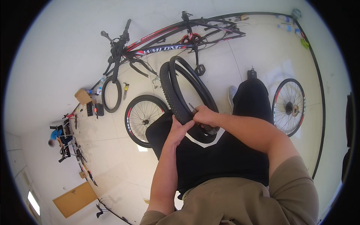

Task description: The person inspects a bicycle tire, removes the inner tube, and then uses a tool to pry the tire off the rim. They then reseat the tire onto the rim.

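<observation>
A black bicycle tyre (pixel 170 90) with a knobby tread stands tilted between my knees. My left hand (pixel 179 131) is closed on its near left edge, thumb on top. Just to the right, my right hand (pixel 205 115) is closed around a slim grey tool (pixel 192 108) whose tip sticks up past the fingers; its exact kind is unclear. A smoother black ring (pixel 205 93) runs along the tyre; whether it is the tyre's other edge or an inner tube, I cannot tell. The tyre's near end is partly hidden behind my hands.
A spoked wheel (pixel 146 122) lies beside my left knee, another wheel (pixel 289 107) to the right. Ahead lies a black and red bicycle frame (pixel 161 48). A loose tyre (pixel 111 95), a yellow-black tool (pixel 125 91) and a cardboard box (pixel 83 96) are further left. A person (pixel 56 135) sits far left.
</observation>
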Demonstrator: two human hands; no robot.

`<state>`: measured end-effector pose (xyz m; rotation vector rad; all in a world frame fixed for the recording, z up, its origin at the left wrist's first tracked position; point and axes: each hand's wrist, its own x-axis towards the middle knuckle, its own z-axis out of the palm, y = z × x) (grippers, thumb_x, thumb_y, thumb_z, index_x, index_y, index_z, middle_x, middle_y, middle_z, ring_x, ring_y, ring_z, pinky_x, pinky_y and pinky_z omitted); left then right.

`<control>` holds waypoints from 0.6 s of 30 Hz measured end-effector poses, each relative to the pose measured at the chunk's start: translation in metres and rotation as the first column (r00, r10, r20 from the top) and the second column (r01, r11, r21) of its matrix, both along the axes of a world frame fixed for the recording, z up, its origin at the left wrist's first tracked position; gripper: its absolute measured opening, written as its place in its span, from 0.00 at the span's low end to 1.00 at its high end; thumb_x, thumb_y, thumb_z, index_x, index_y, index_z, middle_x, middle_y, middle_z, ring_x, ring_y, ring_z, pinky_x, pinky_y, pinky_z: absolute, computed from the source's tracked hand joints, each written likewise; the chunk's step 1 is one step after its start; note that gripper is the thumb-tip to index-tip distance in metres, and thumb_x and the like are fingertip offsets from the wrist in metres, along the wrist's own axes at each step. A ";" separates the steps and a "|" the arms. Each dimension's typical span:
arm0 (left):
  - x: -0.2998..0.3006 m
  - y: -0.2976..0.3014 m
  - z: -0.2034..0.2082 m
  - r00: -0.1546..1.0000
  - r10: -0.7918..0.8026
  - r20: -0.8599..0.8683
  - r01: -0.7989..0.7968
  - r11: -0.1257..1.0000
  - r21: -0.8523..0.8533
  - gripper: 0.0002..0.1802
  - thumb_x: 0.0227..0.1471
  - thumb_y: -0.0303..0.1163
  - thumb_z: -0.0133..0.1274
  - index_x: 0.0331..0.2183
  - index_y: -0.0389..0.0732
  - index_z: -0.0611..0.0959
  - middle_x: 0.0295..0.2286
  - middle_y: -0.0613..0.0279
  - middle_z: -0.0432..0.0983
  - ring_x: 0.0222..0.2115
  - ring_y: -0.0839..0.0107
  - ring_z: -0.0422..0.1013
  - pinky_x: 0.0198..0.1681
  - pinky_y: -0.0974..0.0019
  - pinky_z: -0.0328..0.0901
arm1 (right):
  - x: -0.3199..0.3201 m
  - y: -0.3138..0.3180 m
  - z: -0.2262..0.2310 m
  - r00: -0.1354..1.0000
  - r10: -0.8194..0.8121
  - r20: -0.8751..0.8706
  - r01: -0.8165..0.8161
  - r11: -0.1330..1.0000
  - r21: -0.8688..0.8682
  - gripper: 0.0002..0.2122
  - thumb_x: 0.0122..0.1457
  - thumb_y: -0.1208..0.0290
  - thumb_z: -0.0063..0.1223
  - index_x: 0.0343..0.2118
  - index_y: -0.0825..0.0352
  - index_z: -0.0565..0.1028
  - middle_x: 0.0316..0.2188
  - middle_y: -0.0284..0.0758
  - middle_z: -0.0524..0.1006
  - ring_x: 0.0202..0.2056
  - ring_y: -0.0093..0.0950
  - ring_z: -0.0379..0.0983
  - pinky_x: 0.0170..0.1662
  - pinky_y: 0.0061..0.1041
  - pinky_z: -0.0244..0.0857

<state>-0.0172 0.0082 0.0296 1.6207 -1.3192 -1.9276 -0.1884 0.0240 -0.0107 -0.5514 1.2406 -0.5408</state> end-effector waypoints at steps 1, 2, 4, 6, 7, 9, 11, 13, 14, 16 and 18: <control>0.000 0.000 0.000 1.000 0.009 0.026 -0.009 1.000 -0.006 0.43 0.48 0.23 0.64 0.61 0.38 0.59 0.53 0.58 0.68 0.54 0.67 0.65 0.61 0.62 0.57 | -0.001 0.000 0.001 0.999 -0.012 0.030 0.011 1.000 0.023 0.12 0.44 0.79 0.54 0.35 0.72 0.74 0.23 0.38 0.73 0.21 0.28 0.69 0.21 0.29 0.63; 0.000 0.000 0.000 1.000 0.002 0.015 -0.001 1.000 -0.022 0.43 0.48 0.23 0.64 0.61 0.38 0.58 0.53 0.57 0.68 0.53 0.67 0.66 0.60 0.62 0.58 | -0.003 -0.001 0.001 0.998 -0.024 0.060 0.022 0.999 0.046 0.11 0.44 0.80 0.54 0.34 0.72 0.74 0.23 0.38 0.73 0.21 0.28 0.69 0.21 0.29 0.63; 0.000 -0.001 0.000 1.000 -0.018 -0.005 0.018 0.998 -0.053 0.43 0.49 0.22 0.63 0.60 0.37 0.57 0.52 0.56 0.68 0.52 0.66 0.67 0.59 0.62 0.61 | -0.006 0.000 0.002 0.995 -0.043 0.088 0.037 0.997 0.070 0.11 0.43 0.81 0.54 0.33 0.70 0.74 0.23 0.37 0.72 0.21 0.28 0.69 0.21 0.29 0.62; 0.001 -0.002 0.000 0.997 -0.042 -0.062 0.040 0.998 -0.041 0.41 0.48 0.21 0.62 0.59 0.37 0.59 0.51 0.57 0.69 0.52 0.67 0.67 0.58 0.62 0.61 | -0.007 0.001 0.003 0.995 -0.050 0.085 0.044 0.997 0.070 0.10 0.41 0.82 0.54 0.31 0.69 0.75 0.22 0.37 0.72 0.21 0.28 0.69 0.21 0.29 0.62; 0.001 -0.002 0.000 0.994 -0.054 -0.090 0.051 0.998 -0.035 0.40 0.48 0.21 0.62 0.59 0.37 0.61 0.51 0.57 0.69 0.52 0.67 0.68 0.58 0.62 0.61 | -0.007 0.001 0.001 0.996 -0.038 0.086 0.031 0.997 0.076 0.10 0.41 0.82 0.54 0.30 0.68 0.75 0.22 0.37 0.71 0.21 0.28 0.68 0.21 0.29 0.62; 0.003 -0.002 0.000 0.992 -0.058 -0.108 0.062 0.998 0.032 0.34 0.48 0.20 0.62 0.56 0.36 0.68 0.49 0.59 0.72 0.51 0.67 0.69 0.58 0.63 0.61 | -0.006 0.002 -0.004 0.996 -0.012 0.090 0.004 0.996 0.089 0.09 0.40 0.83 0.54 0.28 0.68 0.74 0.22 0.37 0.71 0.21 0.28 0.68 0.21 0.28 0.61; 0.006 -0.001 -0.002 0.991 -0.045 -0.125 0.056 0.995 0.084 0.29 0.48 0.20 0.62 0.53 0.36 0.73 0.47 0.59 0.75 0.49 0.66 0.71 0.57 0.63 0.62 | -0.007 0.002 -0.009 0.994 0.048 0.095 -0.054 0.996 0.064 0.08 0.41 0.83 0.54 0.27 0.68 0.74 0.23 0.37 0.71 0.21 0.28 0.68 0.21 0.28 0.61; 0.011 0.000 -0.005 0.990 -0.016 -0.143 0.033 0.992 0.119 0.24 0.48 0.19 0.61 0.50 0.35 0.77 0.44 0.60 0.77 0.46 0.67 0.73 0.55 0.63 0.65 | -0.008 0.001 -0.010 0.990 0.104 0.097 -0.109 0.993 0.049 0.07 0.41 0.83 0.53 0.27 0.67 0.74 0.23 0.37 0.72 0.21 0.28 0.68 0.21 0.28 0.61; 0.013 0.001 -0.006 0.989 -0.010 -0.146 0.030 0.991 0.132 0.24 0.48 0.19 0.61 0.49 0.35 0.77 0.44 0.59 0.78 0.45 0.66 0.74 0.54 0.63 0.66 | -0.009 0.001 -0.010 0.987 0.131 0.096 -0.136 0.990 0.045 0.07 0.41 0.83 0.53 0.27 0.67 0.74 0.23 0.37 0.72 0.21 0.28 0.68 0.21 0.28 0.62; 0.016 0.001 -0.005 0.989 0.001 -0.151 0.023 0.987 0.156 0.24 0.48 0.19 0.61 0.49 0.35 0.77 0.44 0.59 0.78 0.44 0.66 0.74 0.52 0.62 0.67 | -0.010 0.000 -0.008 0.982 0.152 0.109 -0.157 0.987 0.040 0.07 0.42 0.82 0.53 0.26 0.67 0.74 0.23 0.37 0.72 0.21 0.28 0.68 0.21 0.28 0.62; 0.016 0.001 -0.003 0.986 0.006 -0.165 0.019 0.989 0.148 0.24 0.48 0.18 0.60 0.50 0.35 0.77 0.44 0.58 0.78 0.45 0.65 0.74 0.52 0.61 0.67 | -0.011 -0.001 -0.006 0.981 0.144 0.134 -0.150 0.988 0.037 0.06 0.42 0.82 0.53 0.26 0.67 0.74 0.23 0.37 0.72 0.21 0.28 0.69 0.20 0.28 0.62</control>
